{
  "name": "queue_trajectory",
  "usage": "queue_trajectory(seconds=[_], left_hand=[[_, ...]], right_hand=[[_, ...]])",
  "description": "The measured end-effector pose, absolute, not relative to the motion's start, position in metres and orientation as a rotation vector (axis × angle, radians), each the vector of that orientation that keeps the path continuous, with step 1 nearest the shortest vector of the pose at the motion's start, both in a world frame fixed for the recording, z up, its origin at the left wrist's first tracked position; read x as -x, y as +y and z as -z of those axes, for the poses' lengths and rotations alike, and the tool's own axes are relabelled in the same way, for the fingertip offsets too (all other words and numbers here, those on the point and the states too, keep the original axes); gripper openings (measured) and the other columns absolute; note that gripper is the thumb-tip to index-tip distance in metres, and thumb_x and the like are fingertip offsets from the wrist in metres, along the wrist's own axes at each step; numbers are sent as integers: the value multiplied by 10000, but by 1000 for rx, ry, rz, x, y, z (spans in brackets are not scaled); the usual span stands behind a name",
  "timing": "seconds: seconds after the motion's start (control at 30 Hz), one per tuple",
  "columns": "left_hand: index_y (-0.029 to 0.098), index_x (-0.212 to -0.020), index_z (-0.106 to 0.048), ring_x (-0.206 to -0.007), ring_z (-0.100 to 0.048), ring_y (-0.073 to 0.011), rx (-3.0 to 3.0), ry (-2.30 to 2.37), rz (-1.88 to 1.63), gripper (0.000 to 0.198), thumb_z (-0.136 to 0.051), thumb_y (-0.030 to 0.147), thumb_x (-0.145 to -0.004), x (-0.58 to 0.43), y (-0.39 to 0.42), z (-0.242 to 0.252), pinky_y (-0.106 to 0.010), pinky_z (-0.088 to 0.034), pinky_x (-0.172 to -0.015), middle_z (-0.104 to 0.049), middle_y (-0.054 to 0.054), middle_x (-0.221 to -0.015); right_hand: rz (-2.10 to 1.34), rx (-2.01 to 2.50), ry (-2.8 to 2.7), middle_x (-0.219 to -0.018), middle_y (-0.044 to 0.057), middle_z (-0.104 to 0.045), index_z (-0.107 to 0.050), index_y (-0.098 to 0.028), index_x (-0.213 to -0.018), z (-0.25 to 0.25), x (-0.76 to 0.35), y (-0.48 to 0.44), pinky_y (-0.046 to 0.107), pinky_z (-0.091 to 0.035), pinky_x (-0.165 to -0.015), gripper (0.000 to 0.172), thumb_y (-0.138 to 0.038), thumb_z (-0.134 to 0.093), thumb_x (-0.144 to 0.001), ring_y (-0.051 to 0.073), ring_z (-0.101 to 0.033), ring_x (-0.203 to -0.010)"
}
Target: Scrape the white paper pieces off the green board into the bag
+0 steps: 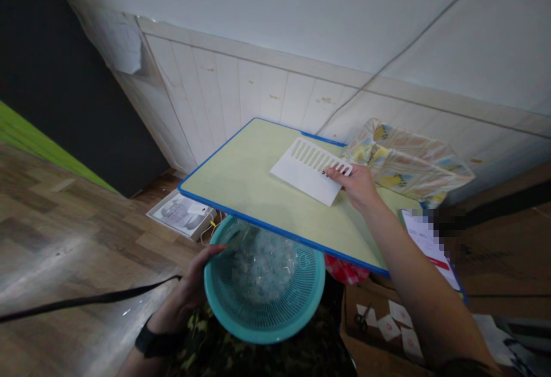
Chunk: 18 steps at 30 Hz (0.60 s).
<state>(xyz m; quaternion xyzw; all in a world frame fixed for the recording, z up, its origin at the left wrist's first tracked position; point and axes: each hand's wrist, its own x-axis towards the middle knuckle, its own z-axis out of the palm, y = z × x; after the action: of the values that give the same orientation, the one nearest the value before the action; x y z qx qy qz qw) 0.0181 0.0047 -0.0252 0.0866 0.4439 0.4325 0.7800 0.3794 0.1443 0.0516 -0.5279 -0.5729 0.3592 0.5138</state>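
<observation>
My right hand [355,185] pinches the right corner of a flat white sheet with a row of slots [305,177]. The thumb lies on top and the fingers are partly hidden beneath. The sheet is over the pale yellow-green tabletop [232,164]; whether it touches the top I cannot tell. At the lower left, my left hand [200,273] is closed on the rim of a turquoise plastic basket [264,331], which is on my lap just below the table's blue edge. Inside the basket lie many small, clear, shiny pieces [264,265], too indistinct to name.
A patterned cloth [404,164] lies at the table's back right, near papers [426,239]. Scissors [362,318] and small white cards [390,328] rest on a brown surface below. A flat white box [183,213] sits on the floor left; a black strap [86,299] crosses there.
</observation>
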Motion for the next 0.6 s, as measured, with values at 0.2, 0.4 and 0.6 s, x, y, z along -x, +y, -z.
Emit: queue_trajectory(seconds=[0.2, 0.4, 0.6], left_hand=[[169, -884, -772, -528, -720, -252, -190, 957, -945, 153, -694, 154, -753, -19, 4, 21, -337, -570, -559, -792, -68, -629], [182, -952, -777, -522, -716, -257, -186, 963, -948, 228, -716, 169, -732, -19, 4, 22, -347, -569, -571, -782, -58, -605], [158, -817, -772, -508, -710, -241, -195, 969, -935, 98, -713, 156, -739, -18, 4, 22, -326, -564, -546, -776, -70, -588]], right_hand=[[-741, 1355, -1532, -635, 22, -673, -720, -137, -713, -51, -358, 144, 267, -402, -515, 466, -589, -798, -632, 159, -568, -572], [-724, 1375, -1655, -587, 20, -650, -735, -138, -725, -57, -358, 136, 260, -358, -469, 467, -596, -782, -649, 159, -543, -534], [-623, 1393, -1636, -599, 28, -661, -734, -130, -703, -58, -382, 136, 258, -366, -471, 432, -554, -803, -653, 157, -554, -532]])
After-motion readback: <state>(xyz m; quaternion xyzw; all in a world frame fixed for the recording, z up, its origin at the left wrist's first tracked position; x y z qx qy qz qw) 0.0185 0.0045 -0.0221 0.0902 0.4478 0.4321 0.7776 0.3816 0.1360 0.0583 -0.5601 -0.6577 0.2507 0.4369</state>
